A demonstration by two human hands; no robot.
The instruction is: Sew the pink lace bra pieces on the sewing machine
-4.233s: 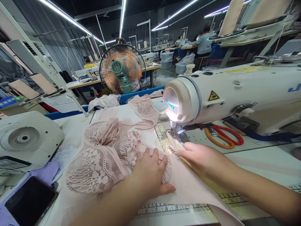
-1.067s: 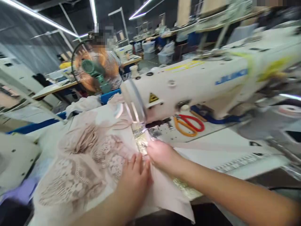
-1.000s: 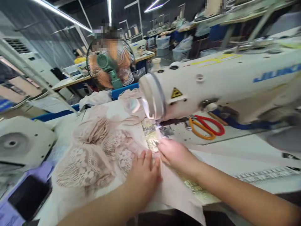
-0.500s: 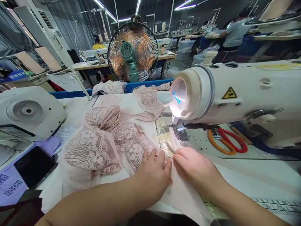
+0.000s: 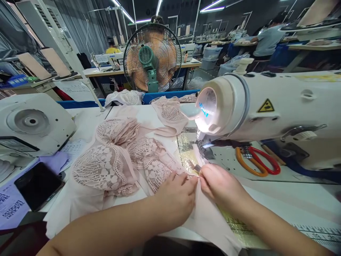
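Observation:
A pale pink lace bra (image 5: 157,171) lies on the sewing table, its wing (image 5: 210,224) hanging toward me over the front edge. My left hand (image 5: 177,199) is closed on the bra's edge, fingertips bunched beside my right hand. The right hand (image 5: 223,183) pinches that same edge between thumb and finger. A small flat metal piece (image 5: 197,168) sticks out by its fingertips; its kind is hidden. Just beyond, a narrow pink strip (image 5: 196,151) runs under the needle area of the white sewing machine (image 5: 226,106), which is lit by its lamp.
Orange-and-red-handled scissors (image 5: 257,161) lie on the machine bed at right. More lace bra pieces (image 5: 101,167) cover the table's left side. A phone (image 5: 38,185) rests on purple paper at far left. A large fan (image 5: 152,58) stands behind; people sit at machines farther back.
Both hands have drawn closer together at the bra's edge, and the left fingers have curled in. The metal piece by my right fingers shows more. The view has shifted slightly.

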